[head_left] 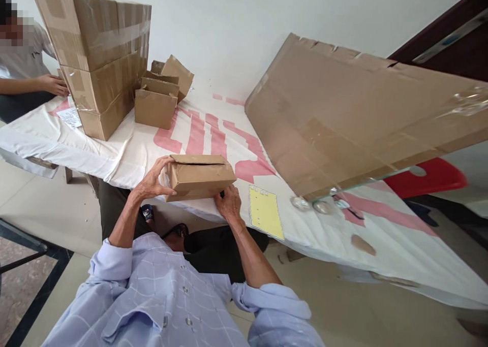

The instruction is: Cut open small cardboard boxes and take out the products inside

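Note:
A small closed cardboard box (200, 177) lies on the near edge of the white-and-pink covered table (133, 149). My left hand (154, 179) grips the box's left end, thumb below and fingers curled over the top. My right hand (227, 202) presses against the box's lower right corner, fingers bent, with something small and dark at the fingertips that I cannot make out. A yellow sheet (266, 212) lies flat just right of my right hand.
Taped cartons (99, 57) are stacked at the far left, small open boxes (158, 100) beside them. A large flat cardboard sheet (358, 118) leans over the right side, tape rolls (316, 204) under its edge. Another person's hand (55, 84) rests at far left. A red stool (430, 177) stands behind.

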The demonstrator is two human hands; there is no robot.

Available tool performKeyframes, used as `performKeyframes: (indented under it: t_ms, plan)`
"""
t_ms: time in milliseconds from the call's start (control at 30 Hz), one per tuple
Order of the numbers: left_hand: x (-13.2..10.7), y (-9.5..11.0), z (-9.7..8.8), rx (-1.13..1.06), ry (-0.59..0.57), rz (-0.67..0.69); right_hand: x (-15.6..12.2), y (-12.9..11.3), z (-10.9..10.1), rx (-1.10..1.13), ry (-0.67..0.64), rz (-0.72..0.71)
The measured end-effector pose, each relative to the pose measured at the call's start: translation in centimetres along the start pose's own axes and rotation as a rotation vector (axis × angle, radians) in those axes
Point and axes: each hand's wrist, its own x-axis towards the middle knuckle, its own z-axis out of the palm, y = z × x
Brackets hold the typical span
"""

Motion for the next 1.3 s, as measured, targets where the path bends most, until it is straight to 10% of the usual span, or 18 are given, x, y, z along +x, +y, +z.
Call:
performKeyframes:
  t_ms: [367,700,933,1100,1300]
  plan:
    - [-1.9,-4.5,2.7,-0.076,0.061,-0.108,0.1,-0.9,-0.6,0.015,0.010,0.032]
    - [-1.7,-1.4,1.1,0.015,0.218,-0.014,0.1,-2.5,-2.7,0.114,0.161,0.033]
    - [-1.2,2.2,0.6,0.154,0.278,0.089,3.2,-11.4,-10.8,0.316,0.510,-0.239]
    - [-0.7,3.6,1.5,0.199,0.276,0.099,4.3,-18.7,-15.6,0.225,0.457,-0.579]
    - [-0.4,4.6,2.6,0.255,0.307,0.079,5.0,-20.4,-16.0,0.063,0.321,-0.723]
